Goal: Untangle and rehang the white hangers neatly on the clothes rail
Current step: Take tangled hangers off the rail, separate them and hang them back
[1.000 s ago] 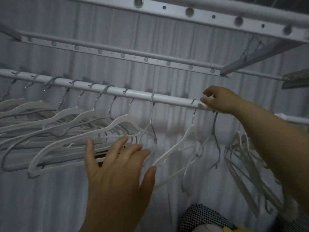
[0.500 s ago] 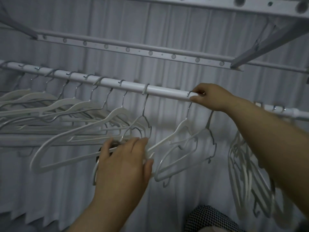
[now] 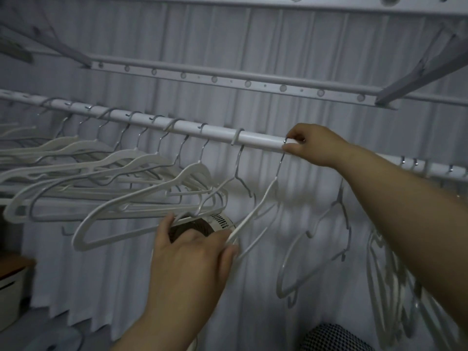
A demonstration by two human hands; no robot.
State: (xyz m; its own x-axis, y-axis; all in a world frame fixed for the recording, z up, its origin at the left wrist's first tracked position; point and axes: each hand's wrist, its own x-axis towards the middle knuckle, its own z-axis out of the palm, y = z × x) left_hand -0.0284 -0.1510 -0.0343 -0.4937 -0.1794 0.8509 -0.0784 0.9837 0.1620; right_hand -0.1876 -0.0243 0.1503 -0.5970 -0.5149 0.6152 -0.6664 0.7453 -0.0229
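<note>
On the white tubular clothes rail, the slim white plastic hanger looks light, springy and snag-prone; the right hand pinches its wire hook, the left hand grips its lower arm, both sensible holds.

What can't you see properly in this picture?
Head view:
1. Vented round thing: mostly behind the left hand.
2. Where the hook sits on the rail: covered by the right hand.
3. Right-side hangers: blurred, uncountable.
4. Checked thing: cut off by the bottom edge.
</note>
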